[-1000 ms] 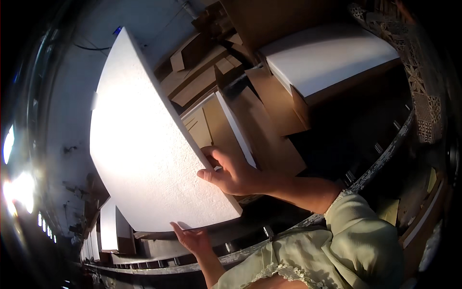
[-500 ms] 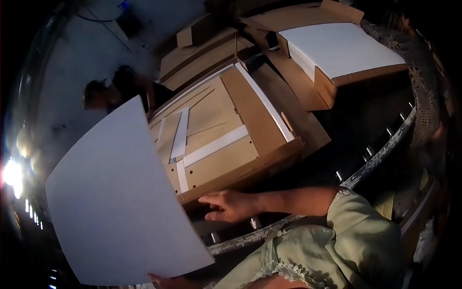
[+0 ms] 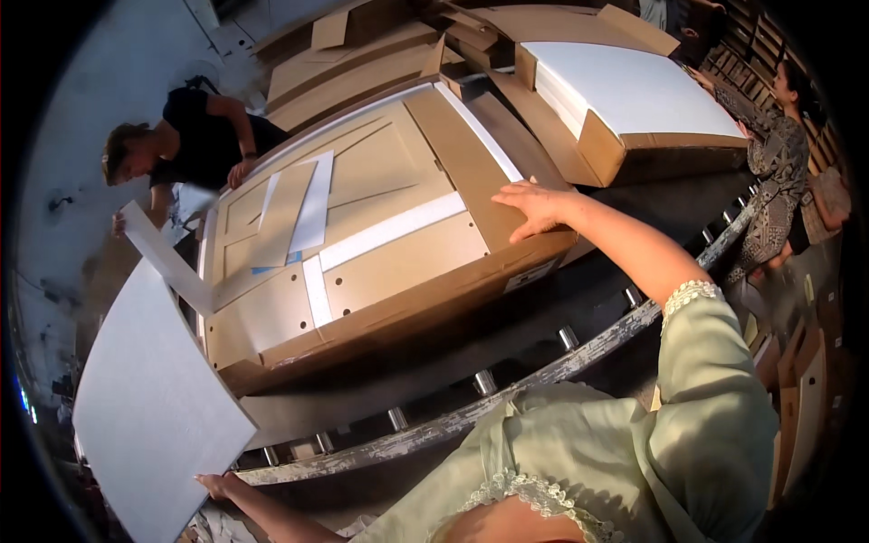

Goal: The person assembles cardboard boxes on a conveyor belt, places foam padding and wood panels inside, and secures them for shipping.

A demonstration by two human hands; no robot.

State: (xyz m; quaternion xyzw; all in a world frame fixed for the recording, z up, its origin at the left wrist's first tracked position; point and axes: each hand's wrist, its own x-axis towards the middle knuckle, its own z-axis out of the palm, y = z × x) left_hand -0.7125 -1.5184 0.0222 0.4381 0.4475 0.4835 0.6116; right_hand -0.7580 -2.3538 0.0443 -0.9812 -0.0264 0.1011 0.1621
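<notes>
My left hand [image 3: 214, 486], low at the left, grips the near edge of a large white panel [image 3: 158, 398]. The panel tilts beside the left end of an open cardboard box [image 3: 425, 324]. My right hand [image 3: 534, 206] lies with fingers spread on the right part of that box, touching the cardboard by its near right corner. Inside the box are beige panels [image 3: 380, 176] with holes and grooves, white strips [image 3: 391, 228] and a narrow loose beige board [image 3: 285, 213]. Across the box a co-worker's hand [image 3: 119, 223] holds a long pale strip [image 3: 167, 258].
A roller conveyor with a worn rail [image 3: 407, 445] curves along my front, under the boxes. Another carton [image 3: 670, 158] with stacked white panels [image 3: 638, 86] stands at the far right. A person in patterned clothes [image 3: 778, 172] stands beside it. More cardboard [image 3: 353, 68] lies behind.
The white panel has moved left and away from the box front. My right hand has gone from beside the panel to the box's right corner. The co-worker now holds up a pale strip.
</notes>
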